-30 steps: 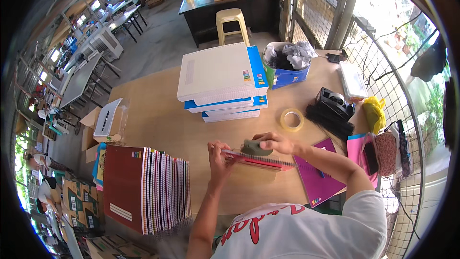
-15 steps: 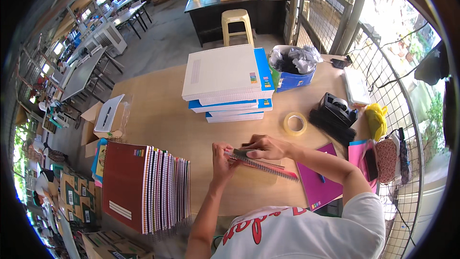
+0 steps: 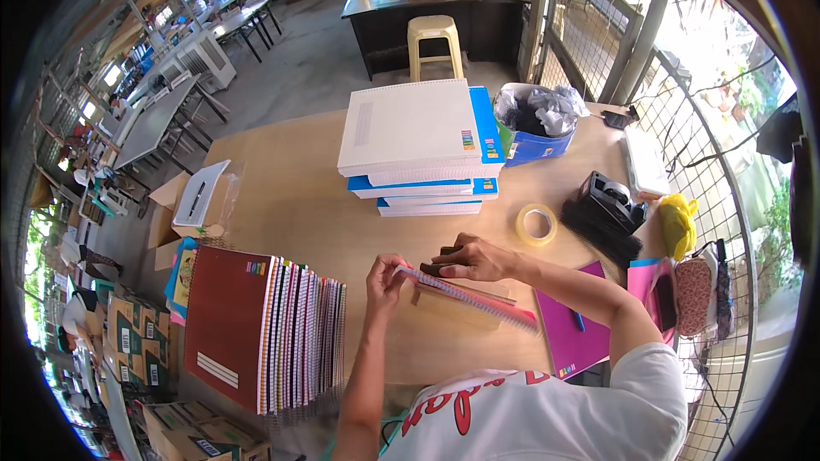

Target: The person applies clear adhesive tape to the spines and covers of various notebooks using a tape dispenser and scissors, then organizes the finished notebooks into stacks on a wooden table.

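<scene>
A spiral notebook [image 3: 475, 298] is held tilted over the table, its coil edge turned up and a strip of red and pink showing. My left hand [image 3: 385, 283] pinches the coil's far left end. My right hand [image 3: 480, 259] closes round a small dark tool [image 3: 434, 270] beside that same end; its exact kind is hidden by my fingers. To the left of my left hand stands a thick stack of spiral notebooks [image 3: 229, 324] with a dark red cover on top. A purple notebook [image 3: 574, 324] with a blue pen [image 3: 580, 322] on it lies under my right forearm.
A tall stack of white and blue notebooks [image 3: 410, 132] stands beyond my hands. Right of it are a tape roll [image 3: 536, 224], a black tape dispenser [image 3: 612, 196], black coils [image 3: 598, 226], a bin with plastic bags [image 3: 540, 149] and a yellow bag [image 3: 679, 226]. Wire mesh [image 3: 726, 205] borders the right side.
The notebook has tilted slightly, baring more of its brown and pink edge. Both hands keep their hold near the coil's left end. The whole view has shifted a little.
</scene>
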Available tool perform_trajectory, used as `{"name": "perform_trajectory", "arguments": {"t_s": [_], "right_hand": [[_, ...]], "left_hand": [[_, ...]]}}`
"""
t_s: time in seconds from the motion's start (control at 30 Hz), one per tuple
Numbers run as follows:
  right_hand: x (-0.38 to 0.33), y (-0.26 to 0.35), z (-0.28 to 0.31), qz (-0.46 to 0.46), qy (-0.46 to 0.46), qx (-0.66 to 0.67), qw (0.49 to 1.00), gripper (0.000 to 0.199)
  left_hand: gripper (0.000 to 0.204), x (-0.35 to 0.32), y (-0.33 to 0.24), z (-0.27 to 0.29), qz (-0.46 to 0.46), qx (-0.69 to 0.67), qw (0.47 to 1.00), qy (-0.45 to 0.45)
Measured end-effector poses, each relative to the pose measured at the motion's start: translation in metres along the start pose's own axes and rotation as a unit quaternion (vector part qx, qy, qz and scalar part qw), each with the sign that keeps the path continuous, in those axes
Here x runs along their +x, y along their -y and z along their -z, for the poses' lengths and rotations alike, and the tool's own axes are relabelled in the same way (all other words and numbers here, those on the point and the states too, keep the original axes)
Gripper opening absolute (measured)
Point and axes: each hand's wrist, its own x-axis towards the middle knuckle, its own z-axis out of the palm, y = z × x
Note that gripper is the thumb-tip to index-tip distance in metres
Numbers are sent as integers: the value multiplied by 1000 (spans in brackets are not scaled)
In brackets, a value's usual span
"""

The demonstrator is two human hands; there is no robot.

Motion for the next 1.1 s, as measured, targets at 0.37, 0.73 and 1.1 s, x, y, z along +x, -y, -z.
{"name": "perform_trajectory", "arguments": {"t_s": [0.37,0.73,1.1], "right_hand": [[19,-10,-11,-14,19,43,999,54],[-197,-70,5,-446,-231,-232,833,53],[-230,-33,-40,-222,-514,-234,795,47]], "left_hand": [[46,-8,-5,-9,0,-60,997,-56],[37,-14,6,-13,-1,-69,998,9],[30,-3,-3,-22,7,-105,994,-29]]}}
